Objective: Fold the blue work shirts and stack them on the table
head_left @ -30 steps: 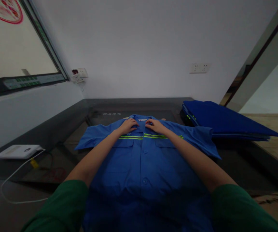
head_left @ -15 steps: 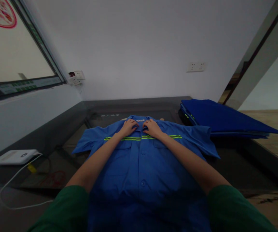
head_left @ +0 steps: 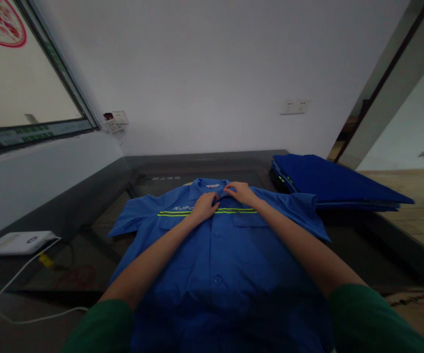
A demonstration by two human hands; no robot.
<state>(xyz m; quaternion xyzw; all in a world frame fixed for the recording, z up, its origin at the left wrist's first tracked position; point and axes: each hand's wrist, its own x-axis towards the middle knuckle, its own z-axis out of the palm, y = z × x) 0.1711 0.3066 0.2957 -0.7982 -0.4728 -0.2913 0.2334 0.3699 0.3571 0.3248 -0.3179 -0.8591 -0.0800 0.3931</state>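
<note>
A blue short-sleeved work shirt (head_left: 193, 264) lies front up on the dark table, with yellow-green stripes across its chest and white lettering on the left. Its collar points away from me. My left hand (head_left: 204, 207) is at the front placket just below the collar, fingers curled onto the fabric edge. A bit higher, my right hand (head_left: 242, 193) pinches the edge of the shirt's front at the right side of the collar opening. Lower on the placket, two buttons show. The fingertips partly hide the fabric they hold.
Folded blue garments (head_left: 330, 179) are stacked on the table's right side. At the left lies a white device (head_left: 16, 243) with a white cable (head_left: 16, 279). The dark glossy table (head_left: 204, 159) meets a wall with sockets (head_left: 295, 106).
My left hand has slid right and slightly nearer to me, onto the placket, uncovering the lettering. My right hand has moved a little right, its fingers now pinching at the collar edge.
</note>
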